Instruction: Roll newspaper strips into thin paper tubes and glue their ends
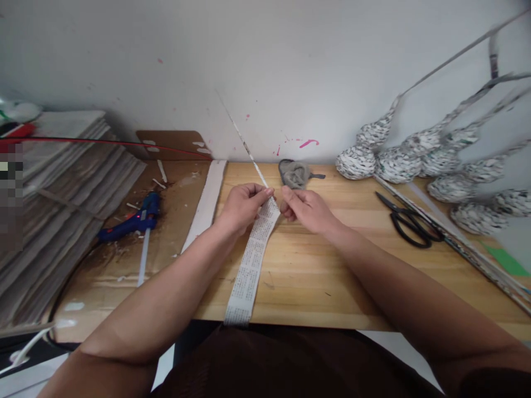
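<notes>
A long strip of printed newspaper (250, 261) lies on the wooden table (357, 260), running from the front edge up to my hands. Past my hands it is rolled into a thin tight stick (244, 145) that points up and away toward the wall. My left hand (243, 204) is closed in a pinch on the paper where the flat strip turns into the roll. My right hand (305, 209) is closed beside it, fingertips pinching the same spot from the right.
A blue glue gun (133, 220) with a glue stick lies on cardboard at left, by a stack of newspapers (62, 204). Black scissors (409, 221) lie at right. Rolled-paper balls on sticks (398, 163) lean at back right. A grey cloth (295, 173) sits behind my hands.
</notes>
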Available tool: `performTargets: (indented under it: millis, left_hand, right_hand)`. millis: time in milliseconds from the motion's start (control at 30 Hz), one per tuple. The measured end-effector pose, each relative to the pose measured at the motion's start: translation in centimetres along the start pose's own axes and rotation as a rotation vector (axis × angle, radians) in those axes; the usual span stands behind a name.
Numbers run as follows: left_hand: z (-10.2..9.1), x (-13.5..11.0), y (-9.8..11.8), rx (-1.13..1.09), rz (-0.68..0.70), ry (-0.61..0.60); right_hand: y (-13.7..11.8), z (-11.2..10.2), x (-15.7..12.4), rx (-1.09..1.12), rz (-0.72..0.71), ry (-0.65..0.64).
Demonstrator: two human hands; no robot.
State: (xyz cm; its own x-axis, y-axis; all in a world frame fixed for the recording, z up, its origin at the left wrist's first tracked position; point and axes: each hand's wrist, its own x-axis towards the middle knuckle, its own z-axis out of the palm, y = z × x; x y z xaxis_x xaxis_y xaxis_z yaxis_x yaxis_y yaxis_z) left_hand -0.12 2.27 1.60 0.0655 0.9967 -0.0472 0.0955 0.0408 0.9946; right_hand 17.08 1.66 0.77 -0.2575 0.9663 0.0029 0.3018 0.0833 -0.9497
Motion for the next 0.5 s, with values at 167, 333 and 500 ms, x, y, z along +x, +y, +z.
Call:
performTargets:
  millis: [167, 333, 500]
  left_hand:
    - [0.2, -0.4, 0.2, -0.026, -0.011, -0.048]
    - [0.6, -0.5, -0.2, -0.056, 0.053, -0.026]
    - [0.3, -0.5, -0.2, 0.028, -0.02, -0.112]
  right_hand:
    - [-0.2, -0.3, 0.3, 0.206, 0.048, -0.12]
    - [0.2, 0.1, 0.1, 0.036, -0.029, -0.077]
    - [0.0, -1.4, 0.5, -0.017, 0.013, -0.163]
